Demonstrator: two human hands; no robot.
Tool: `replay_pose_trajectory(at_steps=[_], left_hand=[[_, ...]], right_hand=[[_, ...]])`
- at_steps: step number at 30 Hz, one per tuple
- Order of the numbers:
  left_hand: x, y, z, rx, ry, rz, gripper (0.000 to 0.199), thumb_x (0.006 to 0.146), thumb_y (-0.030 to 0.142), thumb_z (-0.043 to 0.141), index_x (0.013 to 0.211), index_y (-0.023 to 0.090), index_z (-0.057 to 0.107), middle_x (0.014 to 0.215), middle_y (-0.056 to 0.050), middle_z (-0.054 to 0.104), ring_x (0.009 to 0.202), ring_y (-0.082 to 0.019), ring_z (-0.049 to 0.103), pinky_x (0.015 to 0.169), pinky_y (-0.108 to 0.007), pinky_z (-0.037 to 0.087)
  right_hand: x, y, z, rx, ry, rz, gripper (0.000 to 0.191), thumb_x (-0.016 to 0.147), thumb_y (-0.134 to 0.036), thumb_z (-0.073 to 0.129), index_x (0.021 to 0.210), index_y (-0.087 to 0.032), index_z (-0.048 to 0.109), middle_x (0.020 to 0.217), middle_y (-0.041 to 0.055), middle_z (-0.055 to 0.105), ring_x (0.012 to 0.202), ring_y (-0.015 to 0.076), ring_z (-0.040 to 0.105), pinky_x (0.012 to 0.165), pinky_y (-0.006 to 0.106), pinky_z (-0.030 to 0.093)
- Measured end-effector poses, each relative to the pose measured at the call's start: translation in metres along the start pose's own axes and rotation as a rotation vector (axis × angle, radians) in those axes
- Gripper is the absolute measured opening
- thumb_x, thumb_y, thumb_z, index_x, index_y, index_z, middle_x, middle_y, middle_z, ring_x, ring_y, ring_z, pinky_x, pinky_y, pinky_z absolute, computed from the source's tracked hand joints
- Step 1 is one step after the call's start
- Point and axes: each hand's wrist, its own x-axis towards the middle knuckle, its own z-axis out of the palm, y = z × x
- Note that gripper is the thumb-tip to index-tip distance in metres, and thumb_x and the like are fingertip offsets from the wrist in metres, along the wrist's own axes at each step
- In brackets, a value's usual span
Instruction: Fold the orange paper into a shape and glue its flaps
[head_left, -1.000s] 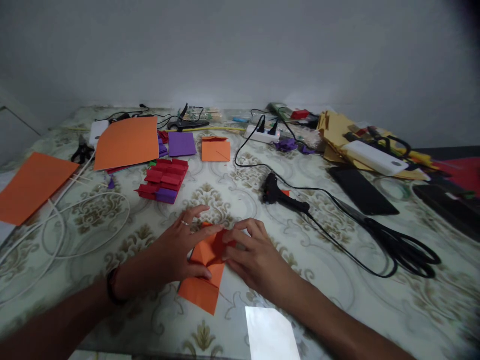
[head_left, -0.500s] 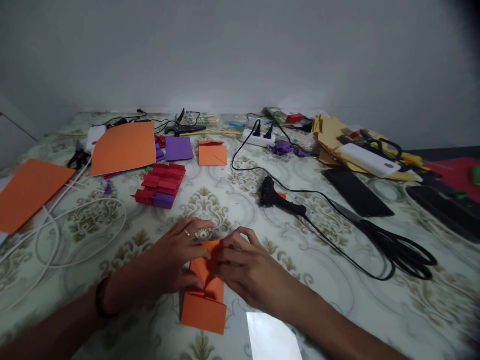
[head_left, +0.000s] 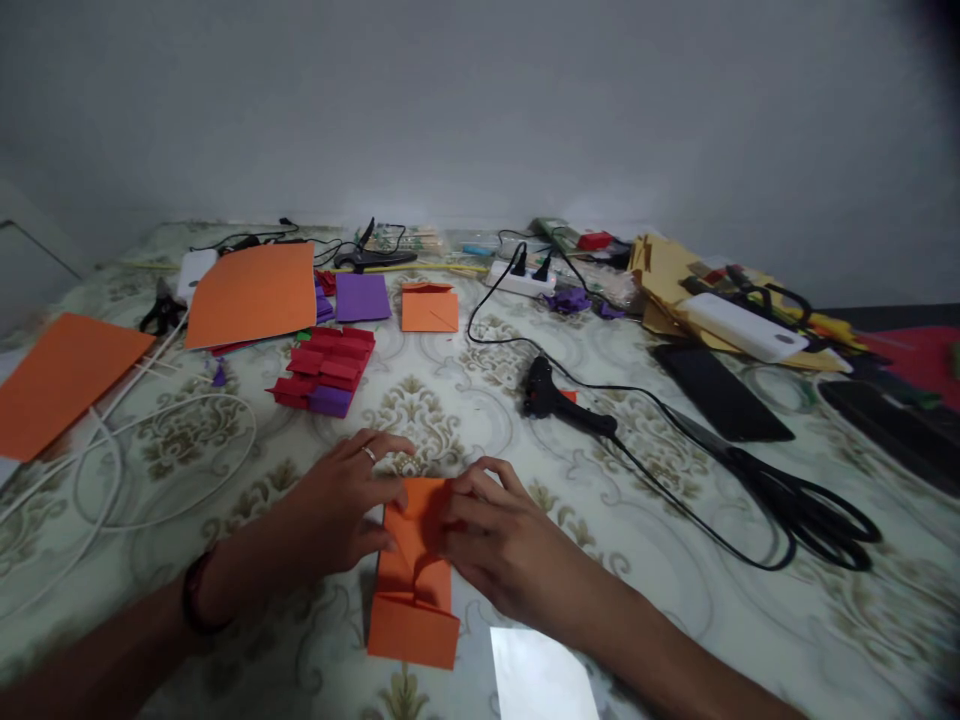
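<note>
A folded piece of orange paper (head_left: 415, 634) lies on the patterned tablecloth in front of me, with creases down its upper part and a raised flap across its lower end. My left hand (head_left: 346, 505) is at its upper left edge, fingers apart, with index fingertip and thumb touching or just over the paper. On the opposite edge, my right hand (head_left: 501, 535) has its fingers curled together and pinches the paper's right side. Its fingertips are partly hidden. A white sheet (head_left: 540, 675) lies below my right forearm.
Red and purple folded paper pieces (head_left: 326, 368) sit beyond my left hand. A black glue gun (head_left: 562, 402) with a cord and black scissors (head_left: 795, 500) lie to the right. Orange sheets (head_left: 255, 297) and a white cable (head_left: 112, 470) are at left. A power strip (head_left: 521, 279) stands behind.
My left hand has drawn back slightly to the left, uncovering more of the orange paper. My right hand stays on its right edge. The view has shifted slightly.
</note>
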Motion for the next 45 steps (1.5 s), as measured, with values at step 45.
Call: replay_pose_trajectory(at_steps=[45], left_hand=[[0.003,0.006,0.006,0.123,0.138,0.034,0.021,0.099,0.024,0.066,0.080,0.018,0.074,0.089,-0.006,0.064,0.083,-0.021,0.061,0.077,-0.035,0.050]], right_hand=[[0.000,0.002,-0.002,0.106,0.140,0.211,0.016,0.100,-0.030,0.072,0.090,-0.019,0.078,0.109,0.0119,0.067,0.101,0.0283,0.055,0.085,0.042,0.051]])
